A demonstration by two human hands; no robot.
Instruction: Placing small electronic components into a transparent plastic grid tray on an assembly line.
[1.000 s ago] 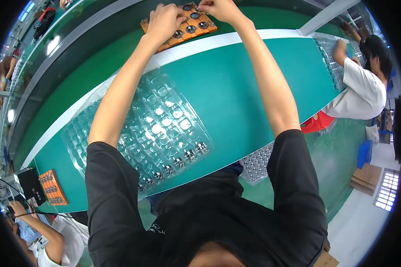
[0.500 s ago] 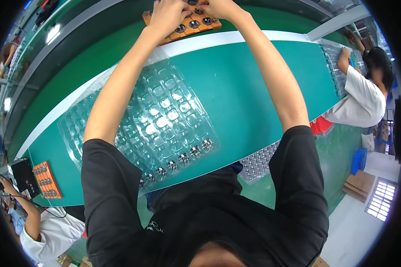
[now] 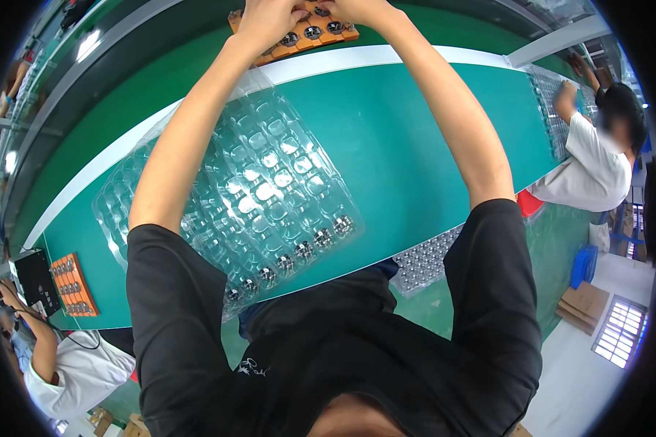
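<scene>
Both arms stretch forward to an orange fixture block (image 3: pixel 319 45) at the top edge, which carries several small round black-and-silver parts (image 3: pixel 313 32). My left hand (image 3: pixel 271 20) rests over the block's left part, fingers curled in toward its middle. My right hand (image 3: pixel 358 10) comes in from the right, its fingertips pinched close to the left ones. Whatever the fingertips hold is hidden or too small to make out. Under my left forearm lies a clear plastic blister tray (image 3: pixel 275 149), mostly bare pockets, with a row of the round parts (image 3: pixel 304 251) along its near edge.
A green bench (image 3: pixel 408 146) has a white rail (image 3: pixel 386 54) along its far side. Left stand another orange block (image 3: pixel 73 285) and a black box (image 3: pixel 35 280). Another tray (image 3: pixel 423 264) is below the near edge. Co-workers sit right (image 3: pixel 598 160) and lower left (image 3: pixel 80 371).
Both hands and the orange block sit slightly higher and further left in view, with the fingertips still together over the block. The right co-worker's hand has moved slightly.
</scene>
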